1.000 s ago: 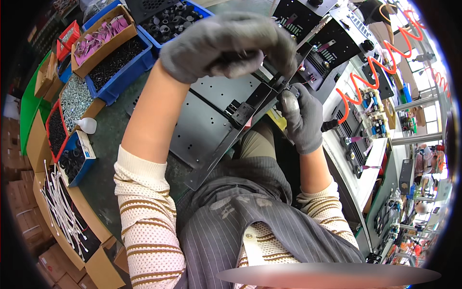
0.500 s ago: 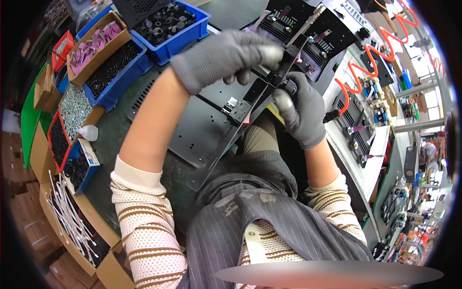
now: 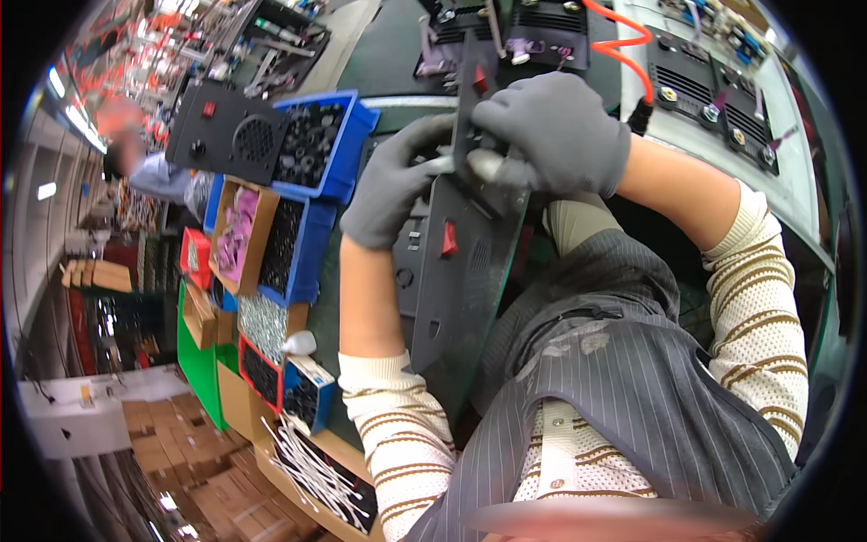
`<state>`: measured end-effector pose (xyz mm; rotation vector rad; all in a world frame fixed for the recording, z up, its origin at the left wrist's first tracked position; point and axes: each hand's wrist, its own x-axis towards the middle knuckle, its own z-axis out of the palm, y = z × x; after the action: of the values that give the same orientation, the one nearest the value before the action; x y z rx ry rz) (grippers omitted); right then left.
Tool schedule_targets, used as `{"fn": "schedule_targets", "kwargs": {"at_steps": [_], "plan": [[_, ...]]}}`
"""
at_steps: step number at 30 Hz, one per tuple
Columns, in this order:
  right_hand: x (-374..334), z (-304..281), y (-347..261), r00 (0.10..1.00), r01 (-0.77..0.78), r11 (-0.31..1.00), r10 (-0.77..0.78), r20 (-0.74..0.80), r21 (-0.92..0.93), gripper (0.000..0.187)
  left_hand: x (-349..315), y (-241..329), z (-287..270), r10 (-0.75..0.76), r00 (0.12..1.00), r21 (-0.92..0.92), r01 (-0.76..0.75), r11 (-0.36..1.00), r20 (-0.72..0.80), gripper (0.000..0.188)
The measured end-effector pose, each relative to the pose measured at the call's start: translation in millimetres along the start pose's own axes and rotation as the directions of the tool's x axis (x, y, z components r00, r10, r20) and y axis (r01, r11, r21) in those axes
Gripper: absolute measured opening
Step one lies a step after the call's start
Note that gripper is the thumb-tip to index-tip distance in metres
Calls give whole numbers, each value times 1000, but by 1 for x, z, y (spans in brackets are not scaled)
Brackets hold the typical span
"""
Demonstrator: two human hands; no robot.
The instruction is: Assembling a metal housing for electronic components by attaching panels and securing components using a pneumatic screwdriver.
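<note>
Both hands wear grey gloves and meet at an upright black metal panel (image 3: 464, 95) with a red rocker switch (image 3: 480, 79), seen almost edge-on. My left hand (image 3: 390, 185) is at its left side, thumb and fingers closed against its edge. On the other side my right hand (image 3: 564, 131) is closed, its thumb and fingertips around a small black part (image 3: 488, 140) at the panel; its shape is mostly hidden. Below the hands stands another black panel section (image 3: 465, 280) with a red switch (image 3: 450, 237) and vent slots. Whether the two sections are joined cannot be made out.
To the left stand blue bins (image 3: 348, 149) of black parts, a cardboard box (image 3: 264, 230) of purple pieces, silver screws (image 3: 264, 321) and white cable ties (image 3: 307, 465). A speaker-holed black panel (image 3: 226, 135) rests by the bins. An orange coiled hose (image 3: 623, 41) hangs ahead.
The view has swung round. The black assembly has been turned, so its red switches now show. My left hand has come down beside the panel; my right hand has turned over, its back upward.
</note>
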<state>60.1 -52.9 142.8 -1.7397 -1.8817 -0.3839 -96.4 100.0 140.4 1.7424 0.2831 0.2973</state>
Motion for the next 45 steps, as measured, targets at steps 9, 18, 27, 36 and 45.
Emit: {"fn": "schedule_targets", "kwargs": {"at_steps": [9, 18, 27, 36, 45], "plan": [[3, 12, -1, 977, -214, 917, 208, 55, 337, 38, 0, 11, 0, -114, 993, 59, 114, 992, -10, 47], [-8, -15, -7, 840, -472, 835, 328, 432, 283, 49, -3, 30, 21, 13, 964, 124, 20, 992, -266, 65], [3, -24, -60, 990, 136, 659, -60, -128, 740, 35, -69, 106, 68, 306, 913, 678, -47, 734, -269, 104], [-50, -2, -38, 994, -34, 494, 105, -21, 869, 37, -182, 1, 44, 36, 846, 590, 340, 733, -532, 40], [-62, 24, -57, 984, -94, 568, 177, -10, 817, 35, -194, -103, 127, 200, 839, 725, 289, 625, -507, 22]]}}
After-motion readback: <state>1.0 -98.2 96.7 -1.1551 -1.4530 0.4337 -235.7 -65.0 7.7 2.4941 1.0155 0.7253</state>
